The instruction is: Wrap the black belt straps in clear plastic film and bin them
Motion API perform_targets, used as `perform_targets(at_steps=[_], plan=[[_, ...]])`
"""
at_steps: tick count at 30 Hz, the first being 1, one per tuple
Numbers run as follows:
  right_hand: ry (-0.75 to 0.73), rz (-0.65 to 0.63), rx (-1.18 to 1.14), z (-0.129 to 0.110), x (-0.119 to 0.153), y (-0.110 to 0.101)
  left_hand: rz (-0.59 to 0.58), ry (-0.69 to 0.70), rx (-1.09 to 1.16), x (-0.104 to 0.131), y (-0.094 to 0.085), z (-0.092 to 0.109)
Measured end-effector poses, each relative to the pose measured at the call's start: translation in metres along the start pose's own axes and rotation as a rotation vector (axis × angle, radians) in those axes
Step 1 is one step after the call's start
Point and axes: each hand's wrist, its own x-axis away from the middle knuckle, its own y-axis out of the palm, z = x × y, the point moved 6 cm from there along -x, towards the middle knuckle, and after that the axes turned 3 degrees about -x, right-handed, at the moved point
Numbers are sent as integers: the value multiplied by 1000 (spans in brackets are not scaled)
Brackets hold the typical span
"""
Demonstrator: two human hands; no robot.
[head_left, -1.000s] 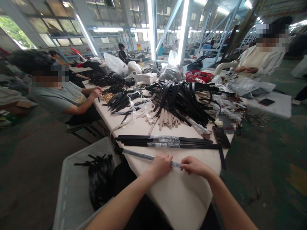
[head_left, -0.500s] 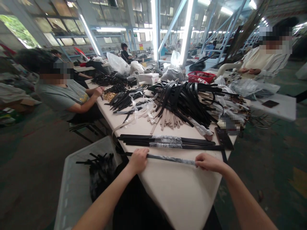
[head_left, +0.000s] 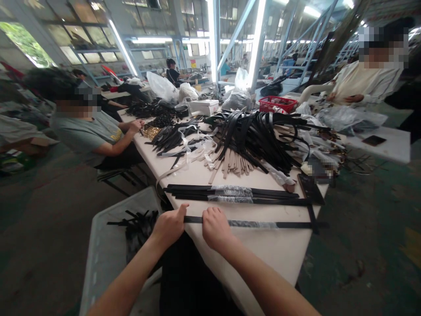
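A long black strap lies across the near part of the table, with clear plastic film around its middle. My left hand is closed on the strap's left end at the table edge, its thumb sticking up. My right hand grips the same strap a little further right, left of the film, fingers curled over it. Just beyond lie several similar black straps, side by side, with film around their middles.
A large pile of black straps covers the table's middle. A phone-like dark slab lies at the right edge. Below left stands a translucent bin holding black strips. One person sits at left, another at right.
My right hand has moved left along the strap from the film's right end to near my left hand. My left hand has shifted left to the strap's end.
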Motion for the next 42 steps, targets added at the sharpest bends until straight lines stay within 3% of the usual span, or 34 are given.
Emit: perform_targets(at_steps=[3,6,12,15,17,20,22,26,29,32,34,37,39,42], plan=[[47,6,65,44,10,-14,12,-93,-48,12,-8,-43],[115,-28,104,95,29,-28,4,-123,-61,15,-3,-68],[363,-153,148,205,77,-61,74,-245,-46,-1,5,-93],[418,-61,191,249,85,-97,145,-222,-2,-24,-2,-101],[381,9,157,264,80,-117,175,-153,16,-44,-5,-100],[224,-9,3,273,58,-129,183,-34,-28,-72,0,-86],[210,-2,-65,284,35,-131,189,10,-35,-84,8,-65],[425,126,-19,317,-26,-131,216,113,180,-90,24,12],[521,139,1,330,-71,-120,286,99,364,-91,30,68],[602,135,13,335,-100,-109,362,42,477,-95,34,89],[611,129,13,336,-108,-105,406,-32,535,-103,36,77],[571,106,0,334,-102,-102,401,-244,600,-136,45,32],[525,46,-59,332,-82,-99,319,-420,641,-171,57,-2],[455,20,-337,326,-27,-100,165,-627,720,-234,79,-37]])
